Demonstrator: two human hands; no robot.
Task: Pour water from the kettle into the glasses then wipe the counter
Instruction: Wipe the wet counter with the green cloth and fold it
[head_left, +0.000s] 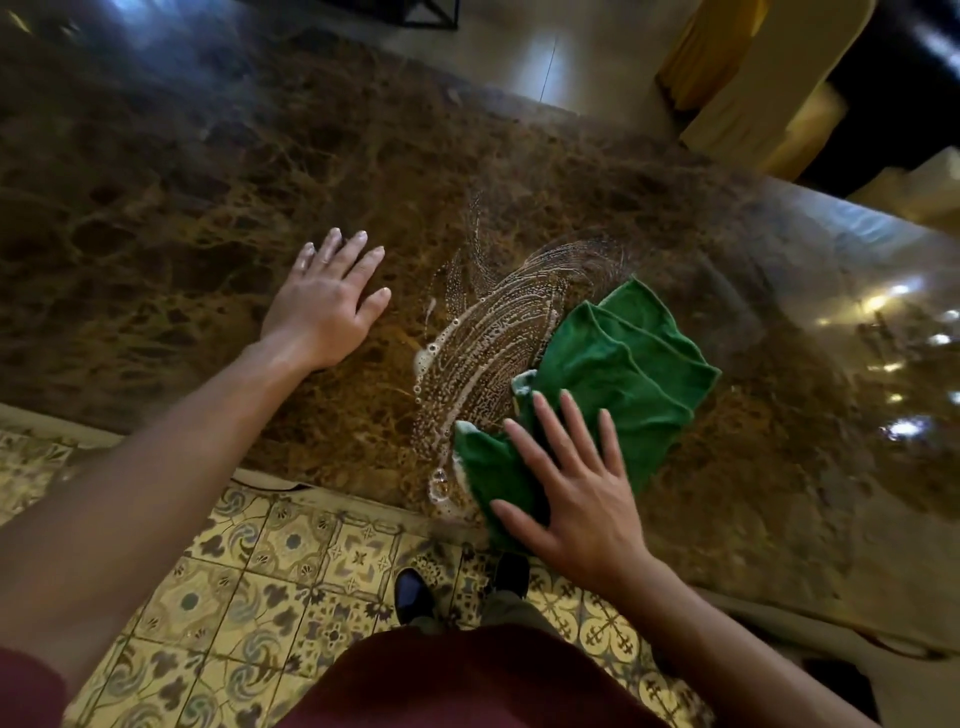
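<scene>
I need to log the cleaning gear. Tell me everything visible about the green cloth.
The green cloth looks like soft microfibre, folded so several stitched edges fan out in layers at its far side. It lies flat on the brown marble counter, near the front edge. The right hand presses on its near part with open, spread fingers. Its left edge meets a curved streak of soapy foam, and bits of foam cling to its near-left corner.

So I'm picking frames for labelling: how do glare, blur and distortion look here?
Head view: bright light reflections glare off the polished counter at right; the far edge bows from wide-angle distortion; the corners smear; the soapy streaks, green cloth, left hand and right hand stay fairly sharp.
</scene>
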